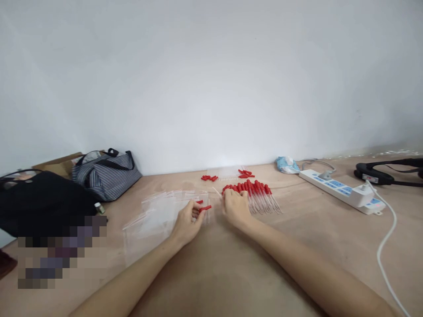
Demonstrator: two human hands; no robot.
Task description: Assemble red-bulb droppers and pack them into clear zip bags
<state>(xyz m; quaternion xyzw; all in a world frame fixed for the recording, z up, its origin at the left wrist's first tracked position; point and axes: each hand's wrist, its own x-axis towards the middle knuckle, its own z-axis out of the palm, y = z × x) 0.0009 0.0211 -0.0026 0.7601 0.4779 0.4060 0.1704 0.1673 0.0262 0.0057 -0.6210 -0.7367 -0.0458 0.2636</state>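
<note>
My left hand (pixel 189 222) is closed in a pinch on a small red tube-shaped piece (pixel 205 208). A second red piece (pixel 199 201) shows at its fingertips. Beneath and beside this hand lie clear plastic zip bags (pixel 158 209), fanned over one another. My right hand (pixel 236 207) has its fingers closed, and a thin white stick (pixel 217 192) sticks out from them to the left. It is beside a row of white sticks with red heads (pixel 257 193), partly covering the row's left end. The right fingertips are mostly hidden.
Loose red pieces (pixel 209 178) lie near the wall, with more red pieces (pixel 246 173) by a clear bag. On the right are a blue-and-white crumpled packet (pixel 287 165), a power strip (pixel 340 189) and black headgear (pixel 376 174). A striped bag (pixel 105 176) and black bag (pixel 46 202) stand left.
</note>
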